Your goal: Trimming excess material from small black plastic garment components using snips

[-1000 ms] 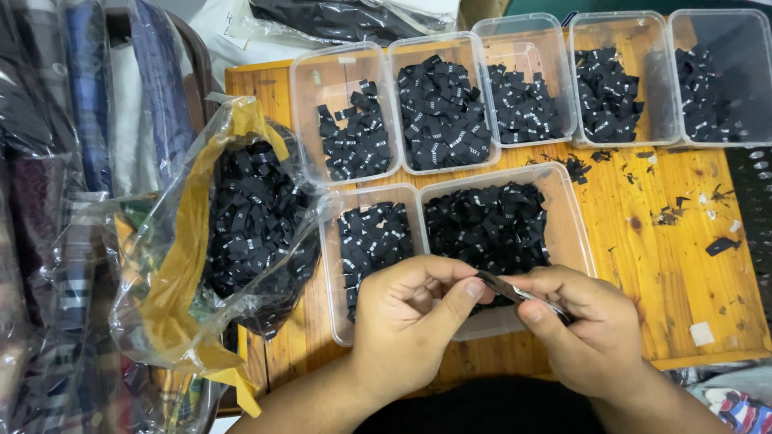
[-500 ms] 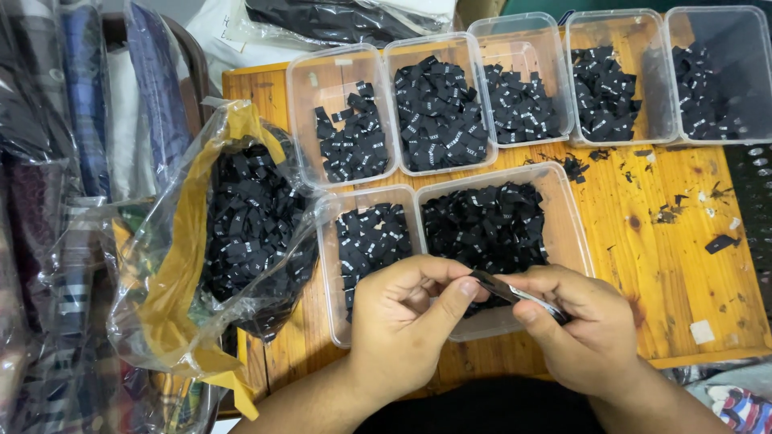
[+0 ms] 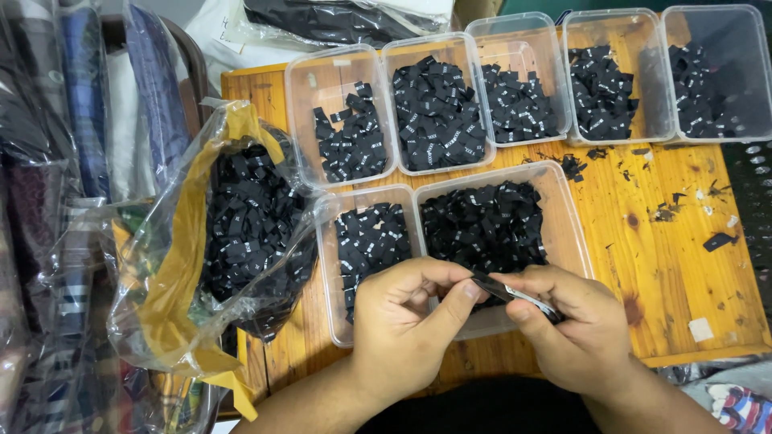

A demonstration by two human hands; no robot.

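My left hand point(image 3: 406, 321) and my right hand point(image 3: 575, 325) meet over the near edge of a wooden table point(image 3: 667, 265). Between them they pinch a small stack of black woven labels point(image 3: 515, 293); the right hand grips most of it, and the left thumb and forefinger touch its left end. Just beyond the hands stand two clear plastic tubs of black labels, a narrow tub point(image 3: 331, 273) and a wider tub point(image 3: 569, 215). An open plastic bag point(image 3: 249, 233) with a yellow lining, full of the same labels, sits to the left.
Several more clear tubs point(image 3: 438, 100) of black labels line the table's far edge. Loose labels and scraps point(image 3: 718, 240) lie on the right part of the table. Bagged dark fabric point(image 3: 72, 161) is stacked along the left side, and more bags point(image 3: 346, 20) lie beyond the table.
The hands stay in the same place; the fingers shift slightly on the label stack. Nothing else has moved.
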